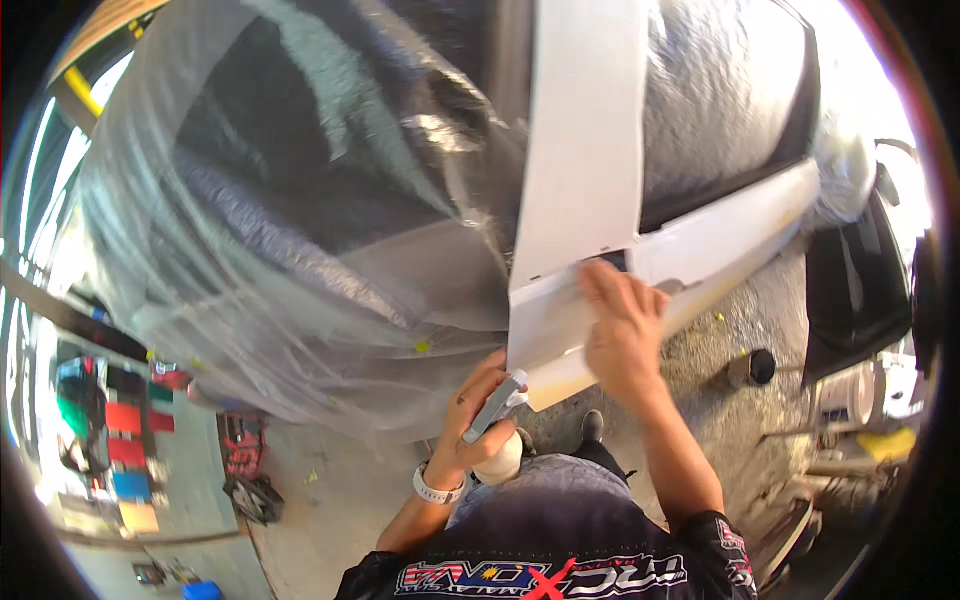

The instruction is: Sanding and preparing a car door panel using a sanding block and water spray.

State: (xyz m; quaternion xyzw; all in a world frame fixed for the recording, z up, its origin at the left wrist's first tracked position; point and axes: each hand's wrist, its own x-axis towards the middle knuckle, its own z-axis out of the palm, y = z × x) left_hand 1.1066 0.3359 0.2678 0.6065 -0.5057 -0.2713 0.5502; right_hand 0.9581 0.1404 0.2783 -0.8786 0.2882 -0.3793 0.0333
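My left hand [478, 415] is closed round a spray bottle with a grey trigger head [497, 408] and a pale, whitish body [500, 463]. It sits beside the lower left edge of a white car body panel [550, 310]. Against that panel lies my right hand [625, 325], slightly blurred, its fingers together and pointing away from me. A dark patch [608, 262] shows just beyond those fingertips. Whether this is a thin pad under them or an opening in the panel, I cannot tell. The right palm hides part of the panel.
Clear plastic sheeting [300, 300] drapes the car on the left, and more film [720, 90] covers the window at right. A black can [752, 368] stands on the floor right of me. Farther right are a black panel [855, 285] and a white bucket [846, 398].
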